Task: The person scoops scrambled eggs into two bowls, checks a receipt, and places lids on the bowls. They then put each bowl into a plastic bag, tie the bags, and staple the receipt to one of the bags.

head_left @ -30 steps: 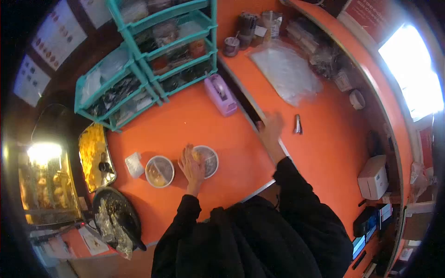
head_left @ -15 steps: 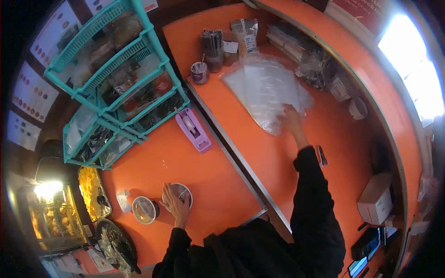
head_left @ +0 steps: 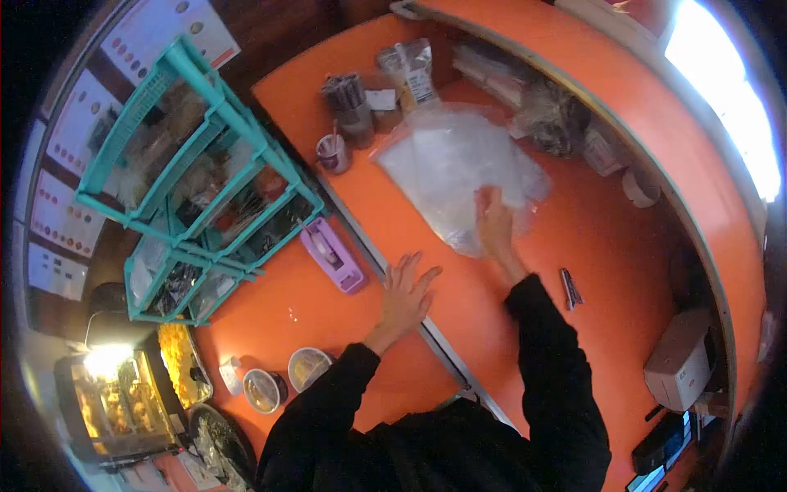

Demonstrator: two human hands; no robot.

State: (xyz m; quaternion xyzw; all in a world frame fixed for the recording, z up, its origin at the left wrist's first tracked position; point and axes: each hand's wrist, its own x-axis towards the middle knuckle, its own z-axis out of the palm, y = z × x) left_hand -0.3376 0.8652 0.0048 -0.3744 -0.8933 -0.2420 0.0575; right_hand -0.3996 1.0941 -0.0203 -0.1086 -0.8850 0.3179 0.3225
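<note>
A stack of clear plastic bags [head_left: 443, 156] lies on the orange counter. My right hand [head_left: 495, 225] rests over its lower right part, its fingers stretched forward onto the plastic and slightly blurred. To the left, my left hand [head_left: 402, 299] hovers over the metal seam of the counter with fingers spread, holding nothing. Beyond it sits a purple tape dispenser [head_left: 332, 256]. Near my left sleeve stand two round lidded tubs, one [head_left: 308, 367] partly behind the sleeve and another [head_left: 264, 390] farther left.
A teal tiered basket rack [head_left: 246, 209] stands at left. Beside it are a tray of yellow food [head_left: 176, 361], a lit display case [head_left: 115, 402] and a dark bowl [head_left: 225, 435]. A cup [head_left: 334, 153] stands at the back; a white box [head_left: 679, 361] stands at right.
My left hand has come off the right-hand tub and swung up and right, fingers spread. My right hand stays at the plastic bags. The view has shifted slightly.
</note>
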